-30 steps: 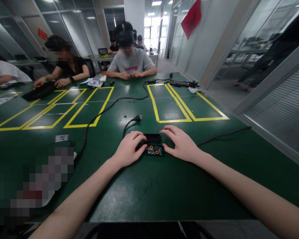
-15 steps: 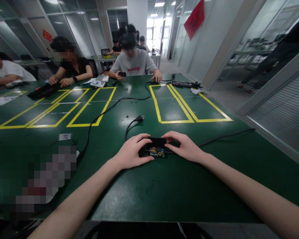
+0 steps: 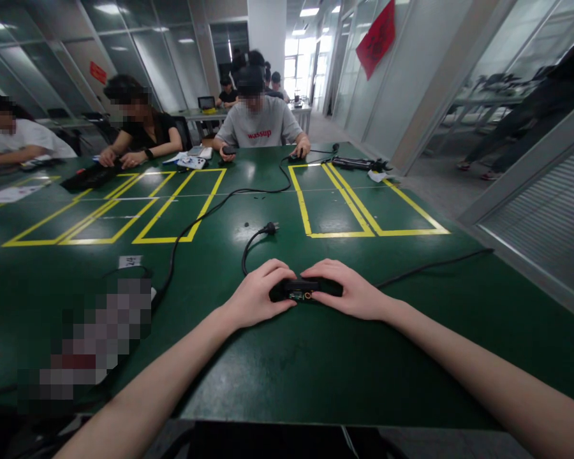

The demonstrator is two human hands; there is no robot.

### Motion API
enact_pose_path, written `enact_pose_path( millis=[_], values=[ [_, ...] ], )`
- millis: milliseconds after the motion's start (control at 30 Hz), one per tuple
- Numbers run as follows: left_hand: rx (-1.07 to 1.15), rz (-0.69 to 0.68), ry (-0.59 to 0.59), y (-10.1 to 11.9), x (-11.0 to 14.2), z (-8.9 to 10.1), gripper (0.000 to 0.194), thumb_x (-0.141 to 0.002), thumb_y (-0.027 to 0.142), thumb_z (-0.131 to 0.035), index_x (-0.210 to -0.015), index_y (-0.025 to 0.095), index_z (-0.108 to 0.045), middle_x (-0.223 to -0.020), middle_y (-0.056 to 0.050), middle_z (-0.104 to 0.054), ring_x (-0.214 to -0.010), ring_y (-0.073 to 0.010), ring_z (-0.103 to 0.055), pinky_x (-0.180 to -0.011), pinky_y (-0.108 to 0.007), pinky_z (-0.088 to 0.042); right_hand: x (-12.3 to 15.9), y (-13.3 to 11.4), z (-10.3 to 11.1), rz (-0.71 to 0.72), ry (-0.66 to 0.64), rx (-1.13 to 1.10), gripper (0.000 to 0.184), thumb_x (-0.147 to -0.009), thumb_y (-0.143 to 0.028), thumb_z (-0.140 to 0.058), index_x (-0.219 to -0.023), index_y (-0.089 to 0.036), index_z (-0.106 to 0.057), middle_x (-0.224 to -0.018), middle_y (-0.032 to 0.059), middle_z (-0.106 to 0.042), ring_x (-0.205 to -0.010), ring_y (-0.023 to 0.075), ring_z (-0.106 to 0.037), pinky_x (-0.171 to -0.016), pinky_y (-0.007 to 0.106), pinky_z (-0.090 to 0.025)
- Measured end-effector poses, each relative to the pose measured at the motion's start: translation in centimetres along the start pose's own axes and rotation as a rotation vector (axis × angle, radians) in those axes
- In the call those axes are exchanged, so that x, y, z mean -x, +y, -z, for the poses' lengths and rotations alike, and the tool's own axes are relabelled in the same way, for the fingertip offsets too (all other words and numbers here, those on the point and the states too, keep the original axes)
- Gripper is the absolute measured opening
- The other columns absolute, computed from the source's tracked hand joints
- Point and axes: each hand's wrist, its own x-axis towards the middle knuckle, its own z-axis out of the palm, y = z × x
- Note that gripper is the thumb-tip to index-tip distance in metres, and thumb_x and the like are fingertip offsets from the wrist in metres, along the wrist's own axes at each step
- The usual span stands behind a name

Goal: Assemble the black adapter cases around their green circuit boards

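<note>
My left hand (image 3: 261, 293) and right hand (image 3: 351, 290) arched inward over the green desk (image 3: 310, 366), fingers of both clamped on the black case (image 3: 302, 286), thumbs nearest me.

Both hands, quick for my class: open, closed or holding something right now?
Left hand: curled, holding the left end of the black case.
Right hand: curled, holding its right end.
</note>
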Motion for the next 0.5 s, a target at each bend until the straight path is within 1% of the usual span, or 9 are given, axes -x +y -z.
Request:
enact_pose_path(
  millis=[67, 100, 167, 233, 300, 400, 500],
  values=[
    [-0.007, -0.001, -0.004, 0.0, -0.1, -0.1, 0.042, -0.082, 0.023, -0.078, -0.122, 0.023, -0.064, -0.125, -0.010, -0.067, -0.115, -0.0244, -0.066, -0.102, -0.039, -0.055, 0.0, -0.1, 0.0, 0.015, -0.001, 0.003, 0.025, -0.094, -0.028, -0.066, -0.119, -0.024, -0.069, -0.112, 0.0103, -0.075, -0.103, 0.0258, -0.069, -0.093, 0.046, -0.056],
    [-0.012, 0.001, -0.014, 0.0, -0.1, -0.1, 0.046, -0.082, 0.024, -0.078, -0.125, 0.023, -0.063, -0.127, -0.010, -0.067, -0.117, -0.0251, -0.066, -0.104, -0.040, -0.055, 0.0, -0.2, 0.0, 0.022, 0.013, -0.001, 0.024, -0.094, -0.028, -0.066, -0.118, -0.024, -0.069, -0.112, 0.0103, -0.075, -0.103, 0.0256, -0.069, -0.092, 0.045, -0.057],
    [-0.021, 0.013, -0.048, -0.1, 0.0, -0.1, 0.049, -0.083, 0.026, -0.078, -0.129, 0.024, -0.062, -0.125, -0.009, -0.070, -0.115, -0.0249, -0.068, -0.103, -0.040, -0.055, 0.1, -0.3, 0.0, 0.041, 0.040, -0.011, 0.024, -0.092, -0.029, -0.069, -0.116, -0.024, -0.068, -0.113, 0.0104, -0.074, -0.104, 0.0258, -0.069, -0.093, 0.044, -0.057],
    [-0.023, 0.028, -0.078, -0.1, 0.0, 0.0, 0.047, -0.085, 0.027, -0.077, -0.129, 0.023, -0.062, -0.119, -0.007, -0.073, -0.108, -0.0234, -0.070, -0.097, -0.038, -0.056, 0.1, -0.5, -0.1, 0.055, 0.043, -0.014, 0.025, -0.090, -0.029, -0.071, -0.115, -0.024, -0.067, -0.113, 0.0108, -0.073, -0.106, 0.0259, -0.068, -0.095, 0.044, -0.056],
    [-0.012, 0.034, -0.091, -0.2, 0.1, 0.0, 0.045, -0.086, 0.028, -0.077, -0.129, 0.023, -0.063, -0.117, -0.007, -0.073, -0.105, -0.0225, -0.070, -0.094, -0.036, -0.057, 0.1, -0.8, -0.2, 0.065, 0.038, -0.008, 0.026, -0.089, -0.026, -0.071, -0.114, -0.023, -0.066, -0.113, 0.0111, -0.071, -0.106, 0.0253, -0.067, -0.093, 0.043, -0.057],
    [-0.002, 0.035, -0.089, -0.2, 0.2, 0.0, 0.046, -0.087, 0.029, -0.077, -0.130, 0.022, -0.062, -0.119, -0.008, -0.073, -0.107, -0.0224, -0.070, -0.096, -0.036, -0.056, 0.1, -1.0, -0.4, 0.066, 0.030, 0.022, 0.028, -0.086, -0.021, -0.068, -0.113, -0.022, -0.063, -0.109, 0.0101, -0.068, -0.103, 0.0245, -0.066, -0.089, 0.040, -0.057],
    [-0.018, 0.035, -0.100, -0.2, 0.2, -0.1, 0.042, -0.088, 0.030, -0.076, -0.128, 0.022, -0.063, -0.115, -0.008, -0.073, -0.104, -0.0226, -0.069, -0.094, -0.037, -0.056, 0.1, -1.2, -0.3, 0.067, 0.006, 0.070, 0.029, -0.082, -0.017, -0.067, -0.110, -0.022, -0.060, -0.106, 0.0088, -0.067, -0.098, 0.0240, -0.064, -0.085, 0.039, -0.056]
  ],
)
